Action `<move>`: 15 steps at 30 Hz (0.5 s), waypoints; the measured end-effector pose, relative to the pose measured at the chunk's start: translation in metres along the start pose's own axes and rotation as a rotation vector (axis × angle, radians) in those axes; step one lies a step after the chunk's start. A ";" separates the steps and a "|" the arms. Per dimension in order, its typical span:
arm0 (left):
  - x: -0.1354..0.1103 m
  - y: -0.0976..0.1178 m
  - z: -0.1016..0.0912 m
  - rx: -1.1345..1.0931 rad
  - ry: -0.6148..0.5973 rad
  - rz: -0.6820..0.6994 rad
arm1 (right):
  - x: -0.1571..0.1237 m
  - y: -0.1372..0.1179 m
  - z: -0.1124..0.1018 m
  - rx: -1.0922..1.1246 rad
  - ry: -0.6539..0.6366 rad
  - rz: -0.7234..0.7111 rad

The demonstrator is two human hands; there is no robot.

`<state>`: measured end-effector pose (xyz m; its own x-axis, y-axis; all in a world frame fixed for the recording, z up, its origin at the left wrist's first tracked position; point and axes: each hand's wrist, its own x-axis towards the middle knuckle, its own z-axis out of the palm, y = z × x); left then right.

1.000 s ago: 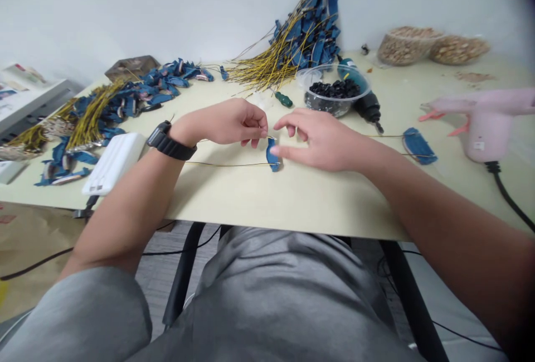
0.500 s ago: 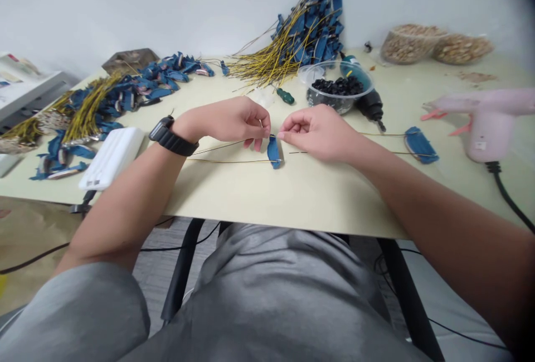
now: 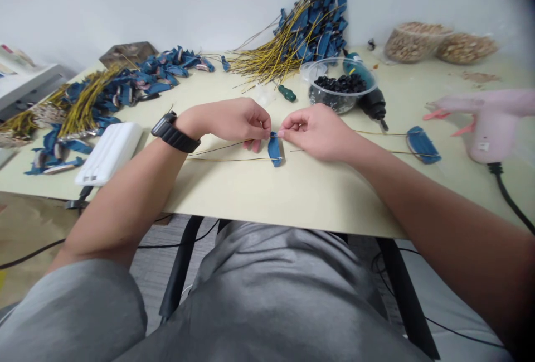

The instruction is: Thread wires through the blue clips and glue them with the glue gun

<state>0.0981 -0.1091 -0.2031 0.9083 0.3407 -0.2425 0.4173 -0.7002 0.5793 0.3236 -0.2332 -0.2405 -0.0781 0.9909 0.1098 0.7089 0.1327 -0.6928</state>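
A small blue curved piece [image 3: 274, 151] lies on the table between my hands, with thin yellow-brown wires [image 3: 234, 159] running left from it. My left hand [image 3: 242, 122] is closed in a pinch on the wire by the piece's upper end. My right hand [image 3: 315, 132] pinches at that same end from the right; its fingertips hide what is between them. A black watch band [image 3: 175, 132] is on my left wrist. Right of my right forearm rests another blue curved piece [image 3: 423, 144], its two wires stretching left.
Behind stands a clear bowl of small black parts [image 3: 340, 84], next to a power tool [image 3: 373, 106] and a green screwdriver handle [image 3: 286, 93]. A pink glue gun [image 3: 487, 122] is at right, a white power bank [image 3: 109, 154] at left. Wired blue pieces [image 3: 321, 22] are heaped behind.
Both hands keep their pinch at the blue piece's upper end, with barely any movement of the fingers. The whole view has shifted slightly.
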 end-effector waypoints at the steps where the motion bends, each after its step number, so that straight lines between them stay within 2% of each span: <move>1: 0.000 0.000 0.000 -0.001 -0.003 0.003 | 0.000 0.000 0.000 -0.004 -0.001 0.003; 15: 0.002 0.001 0.000 0.014 0.014 0.005 | 0.003 0.004 0.002 -0.030 -0.012 0.026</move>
<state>0.0999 -0.1091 -0.2034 0.9102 0.3456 -0.2284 0.4128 -0.7110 0.5693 0.3245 -0.2293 -0.2445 -0.0675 0.9942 0.0836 0.7317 0.1063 -0.6733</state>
